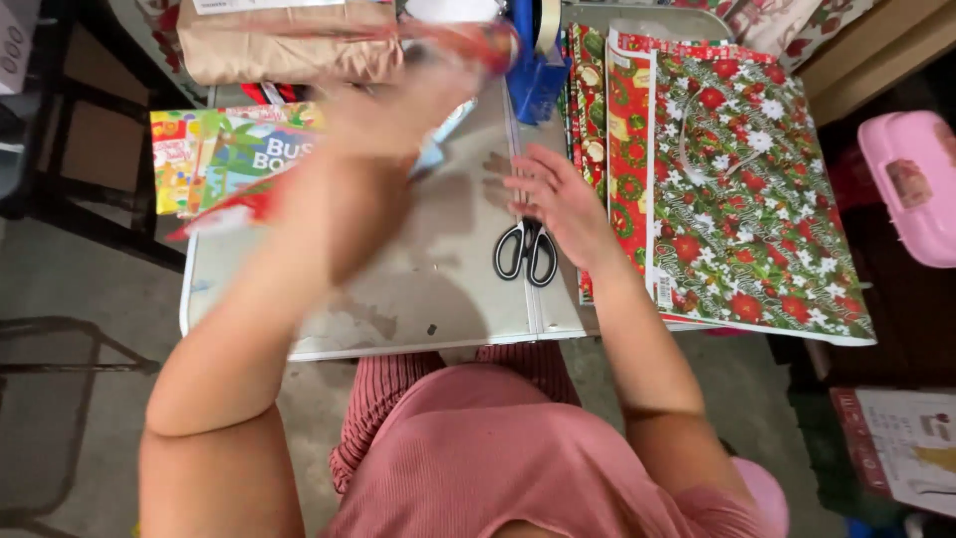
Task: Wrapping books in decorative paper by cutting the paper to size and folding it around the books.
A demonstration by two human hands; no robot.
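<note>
Right hand (pixel 558 194): fingers spread, palm down, resting on the blades of one pair of scissors (pixel 525 249) with black handles; not closed around them. The scissors lie flat on the grey table (pixel 418 299), handles toward the person, blades under the palm. Left hand (pixel 393 110): raised over the table and motion-blurred; it seems to grip one long red-patterned roll or sheet (pixel 468 40), but whether the fingers are closed cannot be told. Just right of the scissors: a stack of gift bags with red-and-green flower print; one large bag (pixel 757 189) on top, at least two more edges (pixel 597 100) showing beneath. Left of the table centre: a few colourful children's books (pixel 234 149), fanned, count unclear. Far edge: one blue tape dispenser (pixel 536 60) and one brown paper bundle (pixel 289 45). Far right: one pink plastic case (pixel 911 179).
</note>
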